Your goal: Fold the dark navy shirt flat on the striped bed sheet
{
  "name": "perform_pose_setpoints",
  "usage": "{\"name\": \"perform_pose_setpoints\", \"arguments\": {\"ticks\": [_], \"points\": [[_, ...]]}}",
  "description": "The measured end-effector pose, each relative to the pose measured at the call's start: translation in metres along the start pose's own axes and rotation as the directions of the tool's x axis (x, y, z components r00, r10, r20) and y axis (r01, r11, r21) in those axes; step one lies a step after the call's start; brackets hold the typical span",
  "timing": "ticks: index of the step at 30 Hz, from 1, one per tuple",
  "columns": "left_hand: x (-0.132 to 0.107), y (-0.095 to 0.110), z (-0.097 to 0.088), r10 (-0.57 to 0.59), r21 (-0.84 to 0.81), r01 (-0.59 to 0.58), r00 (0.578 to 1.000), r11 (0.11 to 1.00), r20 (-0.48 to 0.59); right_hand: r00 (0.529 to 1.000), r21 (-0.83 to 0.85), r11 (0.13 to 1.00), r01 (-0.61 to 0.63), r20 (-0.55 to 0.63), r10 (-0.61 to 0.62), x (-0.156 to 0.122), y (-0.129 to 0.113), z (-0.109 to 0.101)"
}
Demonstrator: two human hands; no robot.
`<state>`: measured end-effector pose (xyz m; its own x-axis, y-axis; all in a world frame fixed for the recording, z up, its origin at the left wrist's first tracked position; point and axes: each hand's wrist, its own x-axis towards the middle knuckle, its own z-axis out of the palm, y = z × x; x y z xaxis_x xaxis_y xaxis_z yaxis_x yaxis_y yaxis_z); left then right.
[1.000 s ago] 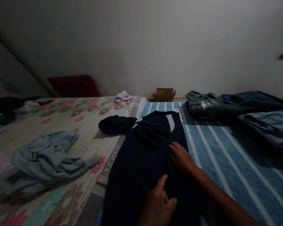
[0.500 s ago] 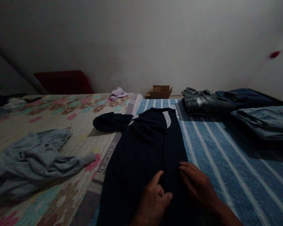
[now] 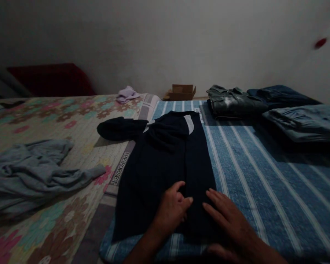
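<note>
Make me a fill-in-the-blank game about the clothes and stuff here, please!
1. The person's ____ hand is nearer the crumpled gray garment.
2. The lettering beside the dark garment reads "THE ____".
3. The cover under the crumpled gray garment is patterned with ____.
4. The open box is made of ____.

Missing words: left, FORSET, flowers, cardboard.

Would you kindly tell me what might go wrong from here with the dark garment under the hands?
The sleeve juts out over the floral cover, so it might drag or twist if the dark garment is moved.
The cloth bunched near its top could set into creases.
Its lower edge lies near the edge of the blue striped cover, so a pull from the left hand or right hand might slide it off.
</note>
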<state>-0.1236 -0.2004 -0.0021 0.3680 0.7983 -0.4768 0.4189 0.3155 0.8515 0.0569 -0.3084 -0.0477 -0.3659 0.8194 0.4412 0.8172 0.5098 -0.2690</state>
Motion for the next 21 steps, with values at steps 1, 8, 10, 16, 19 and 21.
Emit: {"name": "perform_pose_setpoints", "arguments": {"ticks": [1, 8, 10, 16, 19, 21], "points": [[0.0, 0.001, 0.0, -0.012, -0.014, 0.012, 1.0, 1.0, 0.007, 1.0, -0.006, 1.0, 0.009, 0.014, -0.009, 0.002, -0.001, -0.001], [-0.001, 0.004, 0.0, -0.054, -0.062, 0.054, 0.999, 0.997, 0.006, 1.0, -0.069, 0.998, 0.013, 0.0, -0.013, 0.005, -0.004, 0.014], [-0.001, 0.003, 0.0, -0.054, -0.066, 0.055, 0.998, 0.996, 0.015, 0.999, -0.066, 0.998, 0.011, -0.04, -0.013, 0.004, -0.004, 0.017], [-0.001, 0.011, -0.003, -0.023, -0.126, 0.031, 0.998, 0.992, 0.058, 0.991, -0.033, 0.999, 0.017, -0.134, -0.021, 0.006, -0.005, 0.015], [-0.001, 0.018, -0.003, -0.009, -0.141, 0.023, 0.995, 0.99, 0.098, 0.983, -0.033, 0.999, -0.001, -0.182, -0.005, 0.006, -0.007, 0.015], [0.0, 0.021, -0.002, 0.003, -0.143, 0.014, 0.993, 0.99, 0.116, 0.978, -0.023, 1.0, -0.019, -0.208, 0.014, 0.006, -0.008, 0.014]]}}
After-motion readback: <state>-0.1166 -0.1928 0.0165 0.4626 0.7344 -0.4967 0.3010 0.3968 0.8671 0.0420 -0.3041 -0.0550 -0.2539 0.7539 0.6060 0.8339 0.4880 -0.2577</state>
